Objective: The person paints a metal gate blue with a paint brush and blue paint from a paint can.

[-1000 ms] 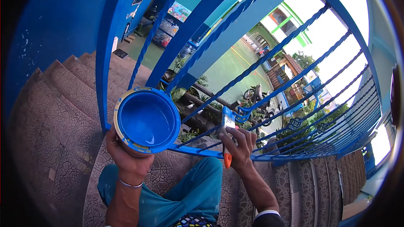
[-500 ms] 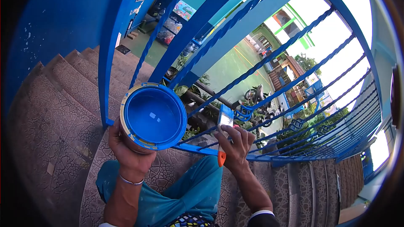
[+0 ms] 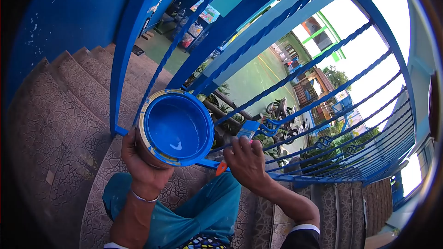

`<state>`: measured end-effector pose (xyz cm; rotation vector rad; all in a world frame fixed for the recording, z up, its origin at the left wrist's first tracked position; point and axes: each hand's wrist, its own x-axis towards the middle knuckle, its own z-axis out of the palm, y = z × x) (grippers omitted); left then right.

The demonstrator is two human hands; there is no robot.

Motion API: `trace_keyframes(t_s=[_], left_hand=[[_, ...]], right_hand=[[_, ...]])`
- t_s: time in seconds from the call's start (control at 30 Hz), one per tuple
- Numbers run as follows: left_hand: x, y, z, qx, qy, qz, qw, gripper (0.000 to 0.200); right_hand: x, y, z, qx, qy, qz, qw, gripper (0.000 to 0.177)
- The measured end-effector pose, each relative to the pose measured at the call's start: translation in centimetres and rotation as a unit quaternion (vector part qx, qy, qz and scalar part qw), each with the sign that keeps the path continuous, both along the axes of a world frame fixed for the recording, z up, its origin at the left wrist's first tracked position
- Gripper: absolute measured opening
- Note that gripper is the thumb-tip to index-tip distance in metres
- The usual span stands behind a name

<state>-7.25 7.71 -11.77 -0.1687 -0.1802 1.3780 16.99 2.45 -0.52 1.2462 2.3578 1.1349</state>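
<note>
My left hand (image 3: 146,166) is wrapped round the lower side of a paint can (image 3: 146,144), tilted so its mouth faces me. Blue paint (image 3: 173,124) covers the inside, and dried drips mark the pale rim. In my right hand (image 3: 247,163) is a paintbrush (image 3: 248,129) with blue-coated bristles pointing up and an orange handle end showing below my fingers. The bristles overlap the twisted bars of a blue metal railing (image 3: 277,83) in this view, close to a curled scroll on one bar.
Stone-patterned stairs (image 3: 69,124) descend at the left beside a blue wall (image 3: 69,27). More steps (image 3: 323,212) lie at the right. Beyond the railing are plants (image 3: 281,110) and a green court floor (image 3: 249,80). My legs in teal trousers (image 3: 184,212) are folded below the can.
My right hand has turned and shifted slightly left, tilting the brush so its handle end swings left. The can appears a little further right, and the paint inside has shifted. The view has moved slightly.
</note>
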Motion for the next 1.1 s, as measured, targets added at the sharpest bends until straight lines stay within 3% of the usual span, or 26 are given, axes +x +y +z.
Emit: trace_keyframes(t_s=[0.23, 0.47, 0.63, 0.77, 0.9, 1.0, 1.1], left_hand=[[-0.2, 0.0, 0.2, 0.007, -0.017, -0.020, 1.000, 0.058], [-0.2, 0.2, 0.3, -0.017, -0.012, -0.017, 1.000, 0.058], [-0.1, 0.5, -0.2, -0.010, -0.009, 0.001, 1.000, 0.058], [0.1, 0.5, 0.1, -0.020, -0.005, 0.001, 1.000, 0.058], [-0.2, 0.5, 0.4, -0.009, 0.007, 0.002, 1.000, 0.059], [-0.1, 0.4, 0.1, -0.020, -0.006, -0.004, 1.000, 0.061], [0.1, 0.3, 0.0, -0.011, -0.015, -0.013, 1.000, 0.064]], right_hand=[[-1.0, -1.1, 3.1, -0.021, -0.126, -0.023, 0.992, 0.017], [0.7, -5.2, 6.4, -0.036, -0.126, -0.033, 0.991, 0.017], [0.8, -7.4, 8.8, -0.048, -0.101, -0.107, 0.988, 0.015], [-0.2, -6.4, 9.4, -0.040, -0.082, -0.009, 0.996, 0.019], [0.9, -5.5, 10.0, -0.116, -0.034, -0.045, 0.992, 0.017], [-1.1, -5.3, 14.0, -0.091, 0.063, -0.060, 0.992, 0.021], [-2.4, -3.1, 16.5, -0.023, 0.200, 0.022, 0.979, 0.024]])
